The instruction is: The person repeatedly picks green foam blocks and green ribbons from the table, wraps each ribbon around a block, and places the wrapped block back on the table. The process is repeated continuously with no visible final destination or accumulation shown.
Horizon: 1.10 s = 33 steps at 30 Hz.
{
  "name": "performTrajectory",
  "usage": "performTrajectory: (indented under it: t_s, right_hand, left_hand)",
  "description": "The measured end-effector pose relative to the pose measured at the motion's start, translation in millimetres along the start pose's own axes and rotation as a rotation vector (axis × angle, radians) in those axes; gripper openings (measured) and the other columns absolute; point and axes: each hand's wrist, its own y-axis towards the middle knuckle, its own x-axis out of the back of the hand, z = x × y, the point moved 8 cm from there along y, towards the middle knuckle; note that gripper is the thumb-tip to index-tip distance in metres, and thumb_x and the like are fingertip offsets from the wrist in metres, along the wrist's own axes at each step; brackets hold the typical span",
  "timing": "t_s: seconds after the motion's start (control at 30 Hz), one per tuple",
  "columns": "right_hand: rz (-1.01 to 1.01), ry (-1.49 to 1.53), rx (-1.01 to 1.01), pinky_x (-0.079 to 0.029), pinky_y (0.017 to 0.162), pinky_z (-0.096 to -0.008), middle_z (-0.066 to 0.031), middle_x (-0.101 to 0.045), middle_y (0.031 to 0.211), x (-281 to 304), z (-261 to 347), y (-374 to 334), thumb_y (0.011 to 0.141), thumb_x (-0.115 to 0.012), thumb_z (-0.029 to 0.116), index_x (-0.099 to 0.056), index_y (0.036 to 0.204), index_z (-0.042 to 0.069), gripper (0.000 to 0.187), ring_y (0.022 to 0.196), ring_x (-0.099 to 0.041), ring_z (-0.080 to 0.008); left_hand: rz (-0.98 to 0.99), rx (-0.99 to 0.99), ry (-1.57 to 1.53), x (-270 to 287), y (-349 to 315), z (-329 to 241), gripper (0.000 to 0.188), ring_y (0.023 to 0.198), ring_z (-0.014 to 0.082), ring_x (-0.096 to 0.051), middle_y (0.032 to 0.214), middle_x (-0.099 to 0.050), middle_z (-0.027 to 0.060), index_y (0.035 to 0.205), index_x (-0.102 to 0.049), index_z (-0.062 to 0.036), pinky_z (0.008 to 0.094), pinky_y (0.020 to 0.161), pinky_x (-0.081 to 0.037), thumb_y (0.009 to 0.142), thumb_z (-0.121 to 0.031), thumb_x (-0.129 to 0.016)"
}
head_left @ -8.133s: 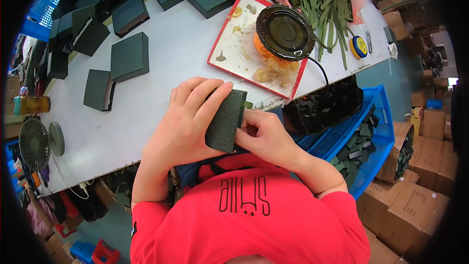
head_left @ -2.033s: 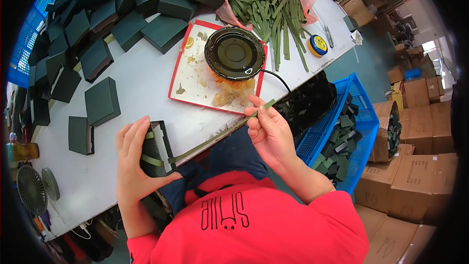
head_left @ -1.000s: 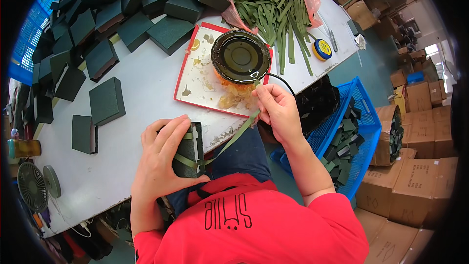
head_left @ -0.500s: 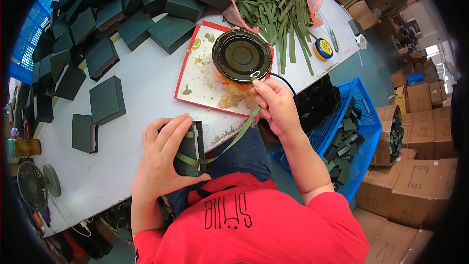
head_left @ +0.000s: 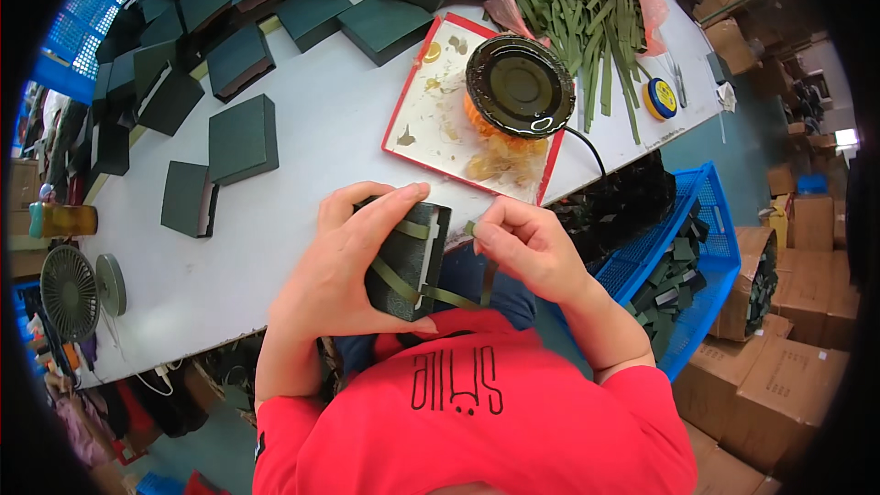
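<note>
My left hand (head_left: 332,264) is wrapped round a small dark green box (head_left: 401,255), held tilted over the near table edge. Two bands of green ribbon (head_left: 456,300) lie across the box, and a loose length trails from its right side. To the right, my right hand (head_left: 533,249) pinches the ribbon's end between thumb and fingers. Beyond both hands stands a round black pot (head_left: 522,92) with shiny dark liquid inside and amber drips down its side. It rests on a red-rimmed white tray (head_left: 403,119) with dried residue.
Many dark green boxes (head_left: 243,137) cover the left and far table (head_left: 302,119). A pink plastic bag (head_left: 653,14) spills green ribbons (head_left: 587,18) beside a blue-yellow tin (head_left: 660,98) and scissors (head_left: 677,82). A blue crate (head_left: 710,261) and cartons (head_left: 779,385) stand right; small fans (head_left: 69,293) left.
My right hand has drawn back from the pot's rim toward the box, carrying the ribbon end. My left hand keeps hold of the box. The view has shifted, moving the table leftward and upward.
</note>
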Motion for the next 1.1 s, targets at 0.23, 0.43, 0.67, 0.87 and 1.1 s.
performTrajectory:
  t_s: [0.23,0.43,0.67,0.87,1.1]
  right_hand:
    - [0.043,-0.046,-0.039,-0.035,0.055,-0.0193,0.0060,-0.059,0.082,-13.8,-13.4,14.4,0.104,-0.063,0.020,-0.060,0.091,0.005,0.020,0.067,-0.047,0.0016]
    - [0.054,-0.100,-0.066,-0.035,0.055,-0.0197,0.0064,-0.058,0.077,-14.1,-13.1,17.5,0.103,-0.063,0.020,-0.060,0.087,0.005,0.022,0.066,-0.044,0.0016]
    - [0.020,-0.297,-0.056,-0.039,0.057,-0.0230,0.0039,-0.057,0.071,-9.8,-19.7,20.8,0.100,-0.065,0.018,-0.060,0.079,0.002,0.027,0.064,-0.049,-0.0021]
    - [0.072,-0.141,-0.089,-0.040,0.055,-0.0238,-0.0005,-0.064,0.073,-7.3,-35.2,26.1,0.101,-0.064,0.021,-0.062,0.079,0.000,0.030,0.063,-0.054,-0.0049]
    - [-0.194,-0.033,-0.026,-0.038,0.055,-0.0196,-0.0036,-0.073,0.091,23.6,-17.0,13.8,0.106,-0.059,0.025,-0.072,0.110,0.000,0.029,0.066,-0.053,-0.0025]
  left_hand:
    - [-0.041,-0.154,0.006,-1.3,-1.2,-4.6,0.116,0.126,0.0357,-0.050,0.147,-0.056,0.0076,0.150,-0.044,-0.0088,0.0484,0.107,-0.037,0.052,-0.040,-0.098]
    - [-0.041,-0.162,0.017,-0.9,-0.8,-5.7,0.115,0.124,0.0362,-0.051,0.145,-0.057,0.0085,0.150,-0.045,-0.0086,0.0485,0.105,-0.037,0.052,-0.039,-0.097]
    - [0.044,-0.166,0.138,-6.0,1.2,-10.9,0.106,0.123,0.0357,-0.051,0.142,-0.059,0.0093,0.145,-0.051,-0.0086,0.0502,0.103,-0.036,0.054,-0.041,-0.095]
    - [0.070,-0.152,0.170,-10.2,3.6,-9.7,0.105,0.124,0.0357,-0.050,0.140,-0.059,0.0090,0.144,-0.052,-0.0090,0.0497,0.104,-0.034,0.053,-0.039,-0.095]
    - [-0.054,-0.094,0.047,-0.5,-0.2,5.5,0.110,0.125,0.0348,-0.050,0.138,-0.059,0.0081,0.146,-0.048,-0.0092,0.0477,0.105,-0.036,0.052,-0.038,-0.097]
